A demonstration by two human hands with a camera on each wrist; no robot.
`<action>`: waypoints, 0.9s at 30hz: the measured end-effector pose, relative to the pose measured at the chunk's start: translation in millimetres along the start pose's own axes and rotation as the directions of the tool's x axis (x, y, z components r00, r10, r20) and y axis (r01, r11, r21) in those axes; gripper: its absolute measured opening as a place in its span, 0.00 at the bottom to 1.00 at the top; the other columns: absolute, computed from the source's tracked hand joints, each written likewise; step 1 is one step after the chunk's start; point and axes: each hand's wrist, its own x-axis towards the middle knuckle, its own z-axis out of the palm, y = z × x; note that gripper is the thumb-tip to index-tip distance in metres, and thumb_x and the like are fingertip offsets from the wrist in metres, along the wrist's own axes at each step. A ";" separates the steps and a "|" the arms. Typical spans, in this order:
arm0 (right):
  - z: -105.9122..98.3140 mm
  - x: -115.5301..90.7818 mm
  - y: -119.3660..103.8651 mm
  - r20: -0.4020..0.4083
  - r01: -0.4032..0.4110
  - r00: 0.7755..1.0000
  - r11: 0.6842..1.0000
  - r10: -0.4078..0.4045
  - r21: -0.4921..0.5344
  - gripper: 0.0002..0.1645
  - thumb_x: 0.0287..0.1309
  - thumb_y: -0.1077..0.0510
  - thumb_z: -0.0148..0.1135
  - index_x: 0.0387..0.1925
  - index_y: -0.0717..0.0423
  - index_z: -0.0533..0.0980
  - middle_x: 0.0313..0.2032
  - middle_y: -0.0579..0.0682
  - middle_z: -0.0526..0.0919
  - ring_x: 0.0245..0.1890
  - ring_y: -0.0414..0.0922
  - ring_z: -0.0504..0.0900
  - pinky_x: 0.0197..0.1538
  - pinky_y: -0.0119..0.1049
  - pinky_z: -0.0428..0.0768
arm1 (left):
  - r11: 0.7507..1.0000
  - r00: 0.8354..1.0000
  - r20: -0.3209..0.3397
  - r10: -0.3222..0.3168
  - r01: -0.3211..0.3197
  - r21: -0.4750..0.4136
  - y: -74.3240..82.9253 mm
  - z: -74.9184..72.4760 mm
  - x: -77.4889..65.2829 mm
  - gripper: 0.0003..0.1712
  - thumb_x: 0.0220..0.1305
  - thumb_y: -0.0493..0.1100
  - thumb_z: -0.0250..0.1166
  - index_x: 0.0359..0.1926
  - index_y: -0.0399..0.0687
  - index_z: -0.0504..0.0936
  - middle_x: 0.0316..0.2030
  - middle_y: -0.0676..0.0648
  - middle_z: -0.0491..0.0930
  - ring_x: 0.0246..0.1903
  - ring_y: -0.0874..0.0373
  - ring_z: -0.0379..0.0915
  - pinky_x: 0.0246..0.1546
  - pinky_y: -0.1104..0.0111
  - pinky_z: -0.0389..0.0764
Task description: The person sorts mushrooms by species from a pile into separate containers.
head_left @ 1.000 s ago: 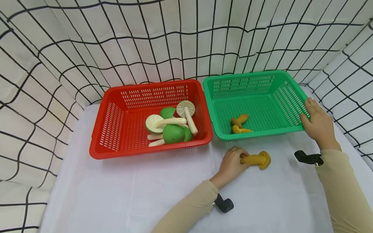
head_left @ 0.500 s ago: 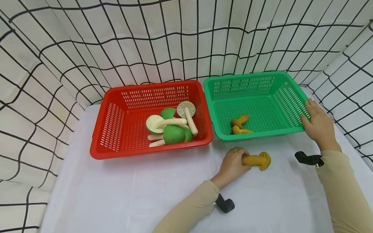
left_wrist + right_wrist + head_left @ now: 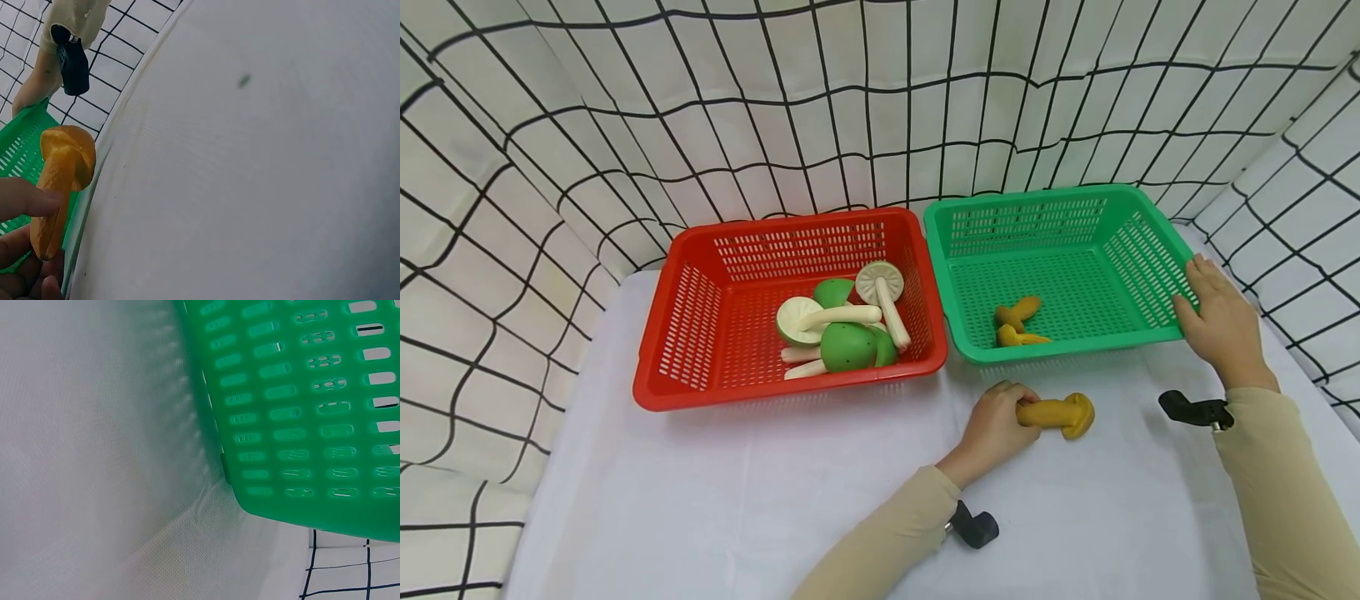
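My left hand pinches the stem of a yellow-brown toy mushroom, just in front of the green basket. In the left wrist view the thumb lies across the stem of that mushroom, and its cap points away from the palm. My right hand rests on the right rim of the green basket, fingers straight along the edge. The right wrist view shows only the basket's slotted wall, not the hand. Inside the green basket, at its front left, lie smaller yellow-brown mushrooms.
A red basket stands left of the green one, almost touching it. It holds several green-capped toy mushrooms with pale stems. White cloth covers the table. A black grid net over white fabric encloses the back and sides.
Hardly anything differs: my left hand and its mushroom shift a few pixels right, then slightly back left. The right hand stays on the basket rim.
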 end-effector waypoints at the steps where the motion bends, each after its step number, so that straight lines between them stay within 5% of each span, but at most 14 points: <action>1: 0.0 0.1 -0.1 -0.002 0.002 1.000 1.000 -0.002 0.001 0.35 0.67 0.54 0.37 0.69 0.70 0.50 0.69 0.65 0.51 0.71 0.58 0.47 0.69 0.54 0.49 | 1.000 1.000 0.002 -0.013 0.013 -0.025 0.0 -1.4 -0.5 0.14 0.46 0.35 0.73 0.37 0.44 0.84 0.32 0.54 0.78 0.33 0.68 0.70 0.34 0.83 0.69; 12: 0.5 0.2 0.4 -0.010 0.003 1.000 1.000 -0.003 0.002 0.35 0.67 0.53 0.36 0.69 0.70 0.50 0.69 0.64 0.51 0.71 0.57 0.48 0.69 0.53 0.49 | 0.975 0.999 0.026 -0.046 0.050 -0.218 1.2 -21.3 -7.4 0.14 0.50 0.38 0.73 0.40 0.42 0.84 0.35 0.53 0.80 0.34 0.69 0.73 0.37 0.81 0.73; 27: 1.2 -0.3 1.3 0.003 -0.001 1.000 1.000 0.001 0.000 0.35 0.67 0.53 0.36 0.69 0.70 0.50 0.70 0.65 0.50 0.71 0.58 0.47 0.68 0.54 0.49 | 0.978 0.999 0.053 0.008 0.003 -0.208 16.5 -48.2 -16.3 0.16 0.52 0.38 0.72 0.44 0.45 0.84 0.37 0.54 0.80 0.37 0.69 0.71 0.33 0.82 0.72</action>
